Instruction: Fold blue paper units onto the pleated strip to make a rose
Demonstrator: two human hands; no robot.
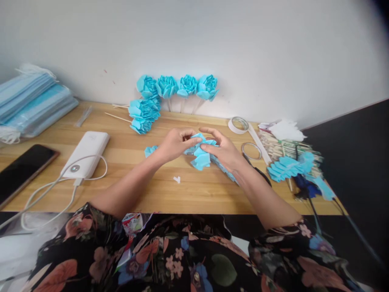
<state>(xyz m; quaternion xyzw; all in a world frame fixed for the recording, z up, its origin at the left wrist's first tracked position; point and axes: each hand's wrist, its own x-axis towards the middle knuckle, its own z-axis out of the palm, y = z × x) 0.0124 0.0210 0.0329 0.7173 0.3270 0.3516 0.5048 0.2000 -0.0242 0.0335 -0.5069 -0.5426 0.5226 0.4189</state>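
Both my hands pinch a pleated strip of light blue fabric [201, 161] above the middle of the wooden table. My left hand [176, 144] grips its upper left part between thumb and fingers. From the other side my right hand [226, 151] presses its thumb on the folds, fingers curled over the top. The strip's pleated tail runs down to the right, partly beneath my right wrist. Another bit of blue fabric [150, 151] lies by my left wrist. A small white scrap of tape [176, 179] lies on the table in front of my hands.
Several blue fabric flowers on sticks [187, 86] stand along the wall. To the right are a tape roll [238, 125], a pile of sticks [273, 142] and a pleated blue strip [287, 167]. At left are a power bank [91, 148], a phone [27, 170] and packed face masks [36, 101].
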